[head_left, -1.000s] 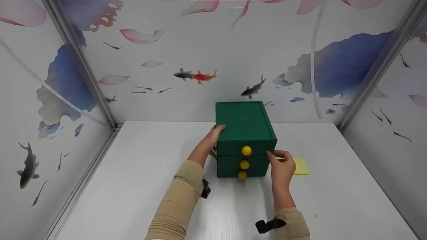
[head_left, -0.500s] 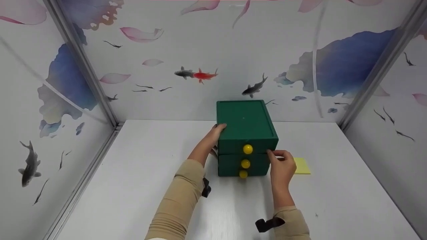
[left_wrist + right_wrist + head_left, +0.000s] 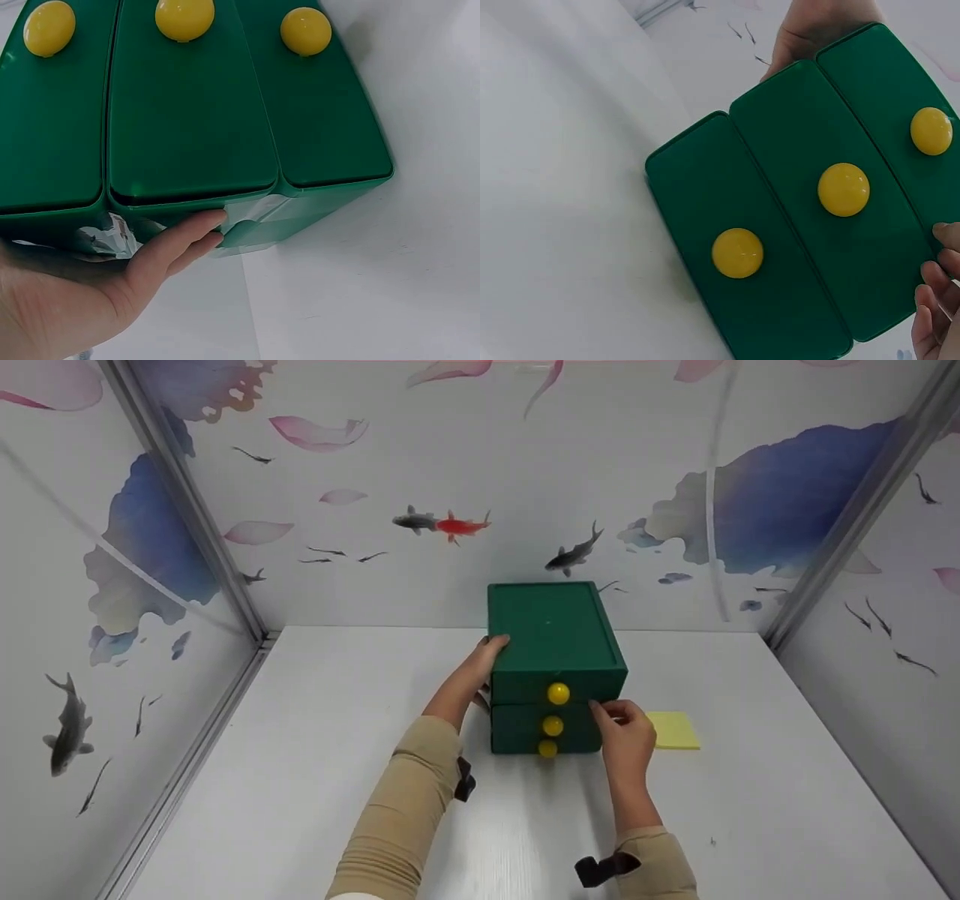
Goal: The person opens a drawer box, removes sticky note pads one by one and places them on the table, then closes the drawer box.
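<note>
A green drawer box (image 3: pixel 551 630) with three stacked drawers stands on the white table, each front bearing a round yellow knob. All three drawers look closed. My left hand (image 3: pixel 480 669) rests on the box's left side, thumb over the top edge; in the left wrist view its fingers (image 3: pixel 184 240) lie straight along that wall. Clear film (image 3: pixel 259 214) covers part of the wall there. At the right end of the front, my right hand (image 3: pixel 628 735) touches the seam under the top drawer with the thumb. Its other fingers (image 3: pixel 930 296) are loosely bent by the right edge.
A yellow square pad (image 3: pixel 677 730) lies on the table (image 3: pixel 330 750) right of the box, partly behind my right hand. White walls (image 3: pixel 315 577) painted with fish and petals enclose the table at the back and both sides.
My right hand has slid slightly left along the box's front, showing more of the yellow pad. My left hand stays on the side wall. The whole view has shifted slightly.
</note>
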Demonstrator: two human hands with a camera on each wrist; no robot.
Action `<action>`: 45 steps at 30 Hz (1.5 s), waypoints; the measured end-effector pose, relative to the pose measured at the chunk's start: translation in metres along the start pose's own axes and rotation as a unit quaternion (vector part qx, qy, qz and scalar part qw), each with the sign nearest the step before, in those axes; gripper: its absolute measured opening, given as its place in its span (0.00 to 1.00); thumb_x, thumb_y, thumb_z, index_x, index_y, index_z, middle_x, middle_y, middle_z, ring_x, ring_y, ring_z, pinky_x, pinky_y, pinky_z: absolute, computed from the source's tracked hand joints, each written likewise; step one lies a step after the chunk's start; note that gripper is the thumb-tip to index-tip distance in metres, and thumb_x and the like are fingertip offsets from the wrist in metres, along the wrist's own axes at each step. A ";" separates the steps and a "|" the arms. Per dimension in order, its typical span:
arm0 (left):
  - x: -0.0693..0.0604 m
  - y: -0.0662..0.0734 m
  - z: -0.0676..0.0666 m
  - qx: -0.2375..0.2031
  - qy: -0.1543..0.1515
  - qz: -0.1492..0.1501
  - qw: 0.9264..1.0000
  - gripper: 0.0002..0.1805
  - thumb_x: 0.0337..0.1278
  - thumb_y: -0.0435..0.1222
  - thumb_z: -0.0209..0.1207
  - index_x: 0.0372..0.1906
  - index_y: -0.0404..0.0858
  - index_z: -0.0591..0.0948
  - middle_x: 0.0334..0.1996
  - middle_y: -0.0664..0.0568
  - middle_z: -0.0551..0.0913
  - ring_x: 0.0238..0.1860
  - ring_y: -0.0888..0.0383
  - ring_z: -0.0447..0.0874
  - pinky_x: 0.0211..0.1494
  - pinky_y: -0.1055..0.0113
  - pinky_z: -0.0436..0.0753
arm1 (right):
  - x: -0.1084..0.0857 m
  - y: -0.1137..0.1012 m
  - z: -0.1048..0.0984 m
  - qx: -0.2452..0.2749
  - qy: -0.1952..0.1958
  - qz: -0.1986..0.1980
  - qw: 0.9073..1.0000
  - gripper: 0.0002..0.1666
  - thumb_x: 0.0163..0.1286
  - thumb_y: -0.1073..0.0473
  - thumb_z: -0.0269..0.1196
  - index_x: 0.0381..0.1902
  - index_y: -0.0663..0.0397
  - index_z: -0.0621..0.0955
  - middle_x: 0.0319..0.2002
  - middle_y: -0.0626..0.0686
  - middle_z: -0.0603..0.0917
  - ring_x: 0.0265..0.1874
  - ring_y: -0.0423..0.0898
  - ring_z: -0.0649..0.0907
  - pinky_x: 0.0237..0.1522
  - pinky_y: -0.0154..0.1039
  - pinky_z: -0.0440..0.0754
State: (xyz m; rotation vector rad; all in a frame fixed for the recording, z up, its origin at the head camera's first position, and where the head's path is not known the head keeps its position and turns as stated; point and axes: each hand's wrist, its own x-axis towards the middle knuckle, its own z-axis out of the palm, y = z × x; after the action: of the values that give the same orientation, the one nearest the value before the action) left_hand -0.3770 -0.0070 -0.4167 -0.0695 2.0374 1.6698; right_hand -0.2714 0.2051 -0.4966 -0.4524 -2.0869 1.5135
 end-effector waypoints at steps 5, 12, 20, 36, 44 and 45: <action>0.000 0.000 0.001 -0.006 0.002 -0.003 1.000 0.46 0.63 0.63 0.44 0.79 0.53 0.41 0.74 0.34 0.49 0.67 0.28 0.55 0.58 0.32 0.68 | -0.008 0.006 0.005 -0.010 -0.046 0.007 0.999 0.13 0.67 0.53 0.67 0.36 0.59 0.83 0.36 0.55 0.82 0.36 0.48 0.77 0.37 0.35 0.77; 0.001 0.000 0.000 -0.007 0.002 -0.002 1.000 0.46 0.63 0.63 0.43 0.79 0.53 0.40 0.74 0.35 0.48 0.67 0.27 0.54 0.59 0.32 0.66 | -0.018 0.012 0.016 -0.005 -0.117 0.007 0.993 0.14 0.67 0.50 0.66 0.38 0.57 0.83 0.37 0.54 0.82 0.37 0.49 0.77 0.41 0.38 0.78; 0.001 0.001 0.003 -0.010 0.006 -0.004 1.000 0.46 0.63 0.63 0.44 0.79 0.53 0.41 0.74 0.34 0.49 0.67 0.28 0.56 0.57 0.31 0.68 | -0.026 0.009 0.027 -0.021 -0.129 -0.001 0.991 0.13 0.65 0.55 0.68 0.41 0.58 0.80 0.37 0.54 0.83 0.36 0.49 0.80 0.40 0.40 0.82; -0.002 -0.002 0.002 -0.023 0.002 0.008 1.000 0.46 0.63 0.62 0.45 0.79 0.53 0.41 0.75 0.35 0.46 0.68 0.25 0.51 0.57 0.29 0.65 | -0.033 0.009 0.041 -0.064 -0.122 -0.018 0.990 0.18 0.62 0.58 0.70 0.43 0.59 0.74 0.38 0.56 0.81 0.36 0.50 0.80 0.41 0.44 0.84; -0.002 -0.002 0.002 -0.024 0.006 0.008 1.000 0.46 0.62 0.62 0.45 0.79 0.53 0.41 0.75 0.35 0.47 0.68 0.25 0.52 0.58 0.29 0.65 | -0.032 0.010 0.037 -0.077 -0.130 -0.028 0.988 0.18 0.61 0.58 0.71 0.41 0.59 0.75 0.37 0.56 0.81 0.35 0.50 0.80 0.41 0.44 0.84; -0.001 -0.002 0.002 -0.025 0.005 0.007 1.000 0.46 0.62 0.63 0.45 0.79 0.53 0.41 0.75 0.35 0.47 0.68 0.25 0.52 0.58 0.29 0.65 | -0.032 0.011 0.036 -0.078 -0.133 -0.029 0.988 0.18 0.61 0.58 0.71 0.41 0.59 0.75 0.37 0.56 0.81 0.35 0.50 0.80 0.41 0.43 0.84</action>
State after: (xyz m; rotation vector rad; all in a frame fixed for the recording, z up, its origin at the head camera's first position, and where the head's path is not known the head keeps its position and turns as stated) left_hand -0.3742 -0.0058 -0.4185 -0.0819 2.0089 1.7320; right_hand -0.2670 0.1627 -0.5226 -0.2538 -2.4132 1.4494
